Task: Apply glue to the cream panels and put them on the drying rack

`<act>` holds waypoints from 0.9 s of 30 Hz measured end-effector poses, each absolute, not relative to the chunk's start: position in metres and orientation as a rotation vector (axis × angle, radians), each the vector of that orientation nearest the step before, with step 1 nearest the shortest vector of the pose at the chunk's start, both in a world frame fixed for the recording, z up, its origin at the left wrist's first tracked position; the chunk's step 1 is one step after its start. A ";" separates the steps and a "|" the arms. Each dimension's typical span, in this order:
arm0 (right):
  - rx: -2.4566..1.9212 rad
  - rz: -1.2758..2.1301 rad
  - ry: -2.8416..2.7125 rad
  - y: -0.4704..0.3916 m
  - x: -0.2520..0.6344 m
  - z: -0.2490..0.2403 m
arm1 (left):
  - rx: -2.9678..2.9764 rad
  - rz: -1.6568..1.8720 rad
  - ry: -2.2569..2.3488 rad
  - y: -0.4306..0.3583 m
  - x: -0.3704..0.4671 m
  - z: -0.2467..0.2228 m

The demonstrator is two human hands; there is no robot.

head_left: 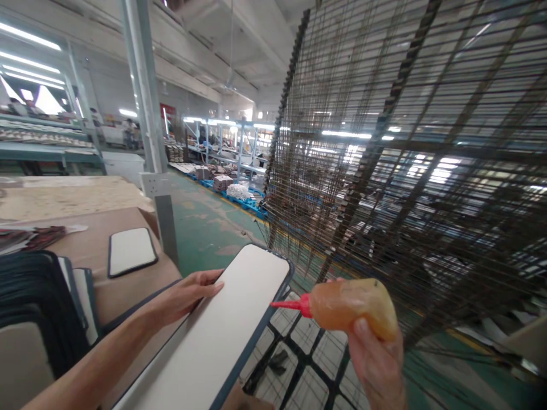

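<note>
A long white panel with rounded corners and a dark blue edge (243, 302) slants across the lower middle. My left hand (199, 290) grips its left side, thumb on the white face and fingers partly hidden at the edge. My right hand (376, 356) is wrapped round a squeeze bottle (350, 307) of amber liquid, held on its side. The bottle's red pointed nozzle reaches left, its tip at the panel's right dark edge; whether it touches I cannot tell.
A smaller white panel with dark edging (132, 250) lies on a brown-covered table (98, 228) at left. Dark-edged panels are stacked (38, 302) at the near left. A tall wire rack (363, 142) leans over the right side. Beneath the bottle is a black grid (316, 364). A metal post (147, 91) rises beside the table.
</note>
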State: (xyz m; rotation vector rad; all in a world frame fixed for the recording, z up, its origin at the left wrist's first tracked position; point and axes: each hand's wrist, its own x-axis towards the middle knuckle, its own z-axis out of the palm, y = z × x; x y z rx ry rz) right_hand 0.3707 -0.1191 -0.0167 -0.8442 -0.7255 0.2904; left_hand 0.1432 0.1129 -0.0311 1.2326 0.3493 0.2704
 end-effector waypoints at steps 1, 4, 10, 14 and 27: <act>-0.841 0.299 -0.737 -0.118 0.369 -0.017 | 1.226 0.275 0.347 0.114 0.142 -0.032; -0.846 0.311 -0.753 -0.114 0.365 -0.019 | 1.220 0.292 0.346 0.117 0.140 -0.032; -0.786 0.373 -0.758 -0.108 0.356 -0.018 | 1.229 0.320 0.393 0.123 0.138 -0.029; -0.796 0.359 -0.752 -0.105 0.353 -0.017 | 1.216 0.325 0.405 0.127 0.138 -0.028; -0.806 0.457 -0.781 -0.100 0.347 -0.024 | 1.220 0.369 0.497 0.135 0.145 -0.015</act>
